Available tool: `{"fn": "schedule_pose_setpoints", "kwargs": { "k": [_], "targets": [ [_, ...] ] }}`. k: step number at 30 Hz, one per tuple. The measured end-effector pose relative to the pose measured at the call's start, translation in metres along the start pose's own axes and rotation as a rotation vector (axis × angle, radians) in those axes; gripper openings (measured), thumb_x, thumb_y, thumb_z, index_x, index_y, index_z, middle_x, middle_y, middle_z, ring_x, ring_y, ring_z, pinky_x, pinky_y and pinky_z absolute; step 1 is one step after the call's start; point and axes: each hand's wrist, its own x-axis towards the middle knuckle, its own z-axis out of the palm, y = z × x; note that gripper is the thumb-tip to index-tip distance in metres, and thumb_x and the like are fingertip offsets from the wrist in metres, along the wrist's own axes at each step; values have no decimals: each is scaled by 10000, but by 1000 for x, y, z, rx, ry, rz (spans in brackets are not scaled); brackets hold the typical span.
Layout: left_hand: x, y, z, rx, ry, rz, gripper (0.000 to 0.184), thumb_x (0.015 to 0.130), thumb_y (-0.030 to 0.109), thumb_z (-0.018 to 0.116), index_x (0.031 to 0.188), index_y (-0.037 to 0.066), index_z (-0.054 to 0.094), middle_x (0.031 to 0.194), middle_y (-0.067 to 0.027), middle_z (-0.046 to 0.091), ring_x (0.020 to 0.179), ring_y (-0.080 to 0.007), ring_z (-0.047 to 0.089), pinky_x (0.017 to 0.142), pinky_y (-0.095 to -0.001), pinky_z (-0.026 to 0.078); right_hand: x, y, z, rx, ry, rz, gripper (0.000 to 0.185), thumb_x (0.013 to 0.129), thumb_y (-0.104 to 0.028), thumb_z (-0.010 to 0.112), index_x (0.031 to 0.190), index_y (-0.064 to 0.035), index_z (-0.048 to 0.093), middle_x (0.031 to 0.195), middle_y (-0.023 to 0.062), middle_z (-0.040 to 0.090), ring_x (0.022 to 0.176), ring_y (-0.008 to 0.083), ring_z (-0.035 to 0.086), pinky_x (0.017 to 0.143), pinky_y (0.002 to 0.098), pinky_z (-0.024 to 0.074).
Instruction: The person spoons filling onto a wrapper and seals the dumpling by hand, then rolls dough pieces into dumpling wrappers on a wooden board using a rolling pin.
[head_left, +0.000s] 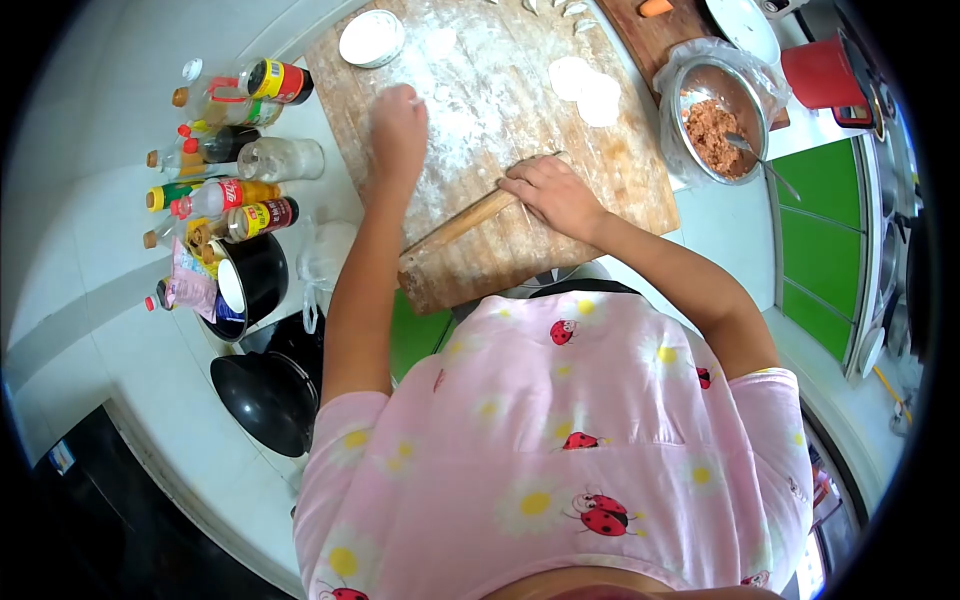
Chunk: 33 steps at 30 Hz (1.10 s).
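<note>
My right hand [555, 197] lies over the upper end of a wooden rolling pin [458, 225], its fingers wrapped across it. The pin rests slanted on a floured wooden board [625, 190]. Over the board's left part, my left hand [398, 132] is closed, fingers curled in and slightly blurred. Whatever it may hold is hidden. Loose flour [450, 120] is spread beside it. Above it stands a small white bowl [372, 38] of what looks like flour. Several thin round dough wrappers [598, 100] overlap at the board's right side. A few folded dumplings [574, 10] sit at the far edge.
A metal bowl of minced filling [715, 135] with a spoon stands right of the board. Behind it are a red container [820, 75] and a carrot piece [655, 7]. Sauce bottles [268, 215], a glass jar [280, 158] and a black pot [262, 285] line the left.
</note>
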Motion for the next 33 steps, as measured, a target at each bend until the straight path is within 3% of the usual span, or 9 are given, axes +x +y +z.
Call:
{"fn": "schedule_pose_setpoints", "kwargs": {
  "k": [4, 7, 10, 15, 21, 24, 28, 29, 33],
  "targets": [
    [-64, 29, -1, -186, -204, 335, 177, 882, 100, 675, 1039, 25, 638, 1011, -165, 648, 957, -336, 629, 845, -404, 499, 1, 2, -12, -11, -23, 73, 343, 898, -188, 603, 1231, -104, 608, 1240, 87, 595, 1220, 271, 529, 1106, 446, 355],
    [-74, 23, 3, -381, -230, -73, 175, 902, 104, 661, 1057, 25, 644, 1049, -154, 655, 936, -323, 658, 829, -392, 515, 3, 0, -14, -70, 4, 210, 349, 927, -234, 593, 1251, -102, 596, 1274, 90, 582, 1265, 271, 506, 1133, 477, 315],
    [-64, 23, 11, -443, -184, -197, 174, 919, 103, 639, 1077, 30, 644, 1044, -146, 668, 905, -316, 675, 799, -396, 522, 15, 8, 0, -227, 153, 314, 363, 949, -245, 565, 1281, -100, 583, 1325, 93, 565, 1319, 262, 473, 1157, 499, 278],
    [-25, 47, 5, -359, -585, -321, 255, 929, 241, 561, 985, 38, 706, 937, -205, 692, 900, -399, 644, 819, -475, 507, 114, 21, 28, -361, 295, 397, 366, 988, -231, 490, 1328, -114, 561, 1403, 87, 547, 1367, 263, 443, 1175, 492, 269],
    [-20, 24, 10, -235, -800, -202, 240, 878, 206, 566, 934, 41, 731, 952, -219, 705, 912, -401, 671, 816, -486, 517, 93, 18, 31, -267, 304, 333, 383, 967, -247, 492, 1305, -91, 579, 1352, 111, 585, 1307, 271, 500, 1135, 489, 323],
    [-31, 14, 16, -336, -711, -331, 223, 876, 221, 587, 894, 32, 704, 843, -158, 722, 813, -247, 700, 766, -373, 529, 75, 11, 33, -412, 220, 378, 439, 985, -262, 470, 1393, -112, 535, 1433, 96, 536, 1357, 276, 459, 1153, 489, 307],
    [-26, 28, 13, -147, -526, -126, 262, 890, 257, 585, 873, 17, 688, 821, -192, 699, 807, -364, 675, 768, -432, 524, 139, 31, 42, -360, 381, 412, 445, 999, -313, 463, 1377, -91, 542, 1423, 115, 550, 1364, 281, 461, 1144, 494, 323],
    [-20, 29, 7, -140, -641, -135, 275, 907, 232, 547, 904, 17, 719, 976, -222, 706, 958, -404, 665, 847, -506, 515, 135, 28, 43, -350, 355, 415, 446, 997, -302, 462, 1383, -91, 536, 1428, 114, 546, 1364, 281, 461, 1146, 490, 320],
    [-23, 30, -4, -217, -684, -209, 270, 899, 240, 556, 946, 19, 703, 980, -224, 697, 943, -408, 659, 831, -492, 516, 75, 1, 32, -379, 238, 367, 449, 983, -255, 451, 1396, -91, 522, 1447, 109, 531, 1365, 283, 459, 1150, 474, 312]
  ]
}}
